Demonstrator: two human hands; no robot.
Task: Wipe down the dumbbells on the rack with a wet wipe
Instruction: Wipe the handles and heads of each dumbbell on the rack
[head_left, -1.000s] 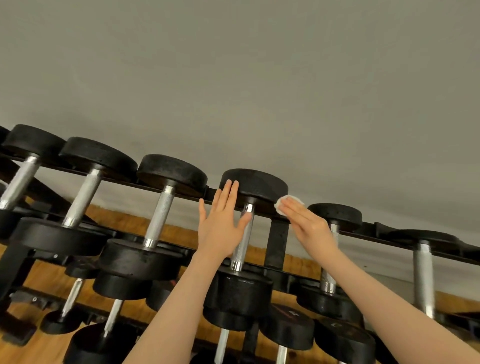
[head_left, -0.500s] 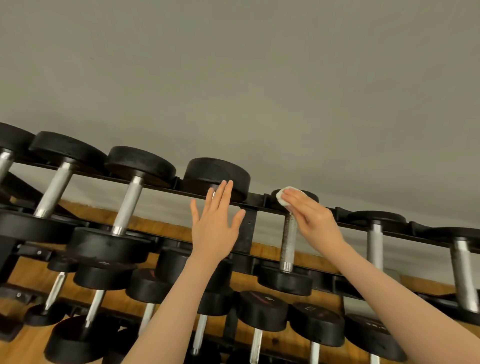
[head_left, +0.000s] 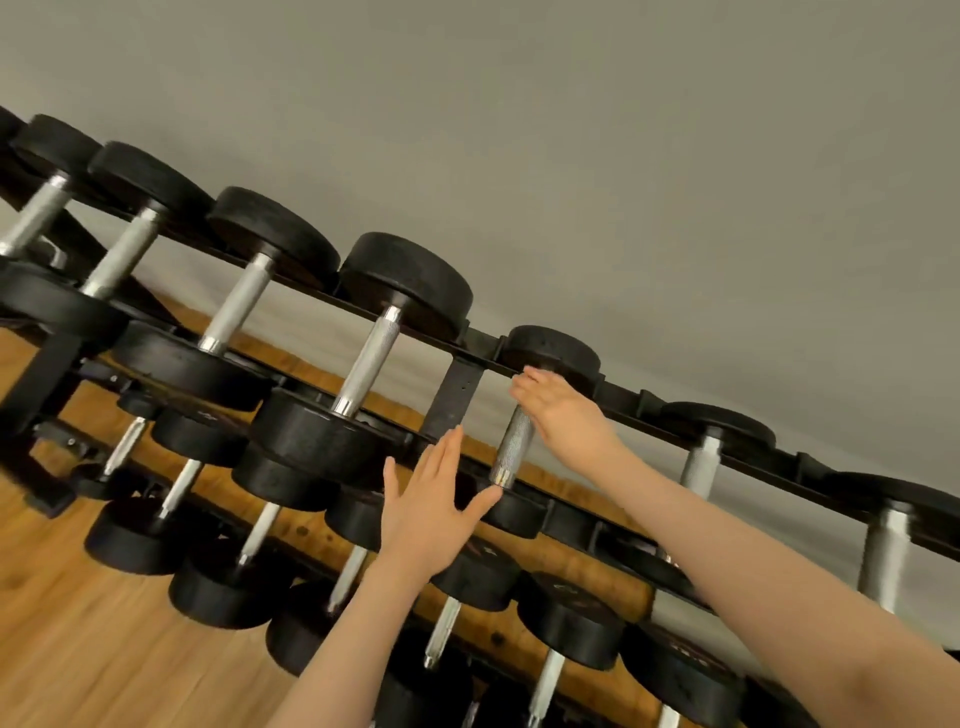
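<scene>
The fingertips of the right hand (head_left: 563, 410) press against the underside of the far head of a small dumbbell (head_left: 511, 447) on the top tier, just where the knurled steel handle meets the black weight. The fingers curl over toward that head; whether they pinch anything cannot be told, since the wet wipe is hidden from the camera behind the hand. The right forearm runs down and out toward the lower right corner.

The left hand (head_left: 428, 506) hangs flat and spread, fingers straight and together, thumb splayed out to the right. Its fingertips point up toward the black upright strut (head_left: 454, 395) of the rack, and the thumb tip lies near the lower end of the small dumbbell's handle; contact with either cannot be made out. It holds nothing.

Outward from the hands, the rack (head_left: 639, 402) slants across the view from upper left to lower right. Its top tier carries a row of black round-headed dumbbells with silver handles, the larger dumbbell (head_left: 366, 358) sitting just left of the strut and bigger ones beyond it. Lower tiers hold more dumbbells, their heads facing the camera. A wooden floor (head_left: 78, 639) shows beneath at the left, and a plain grey wall (head_left: 571, 130) fills the upper part of the view.
</scene>
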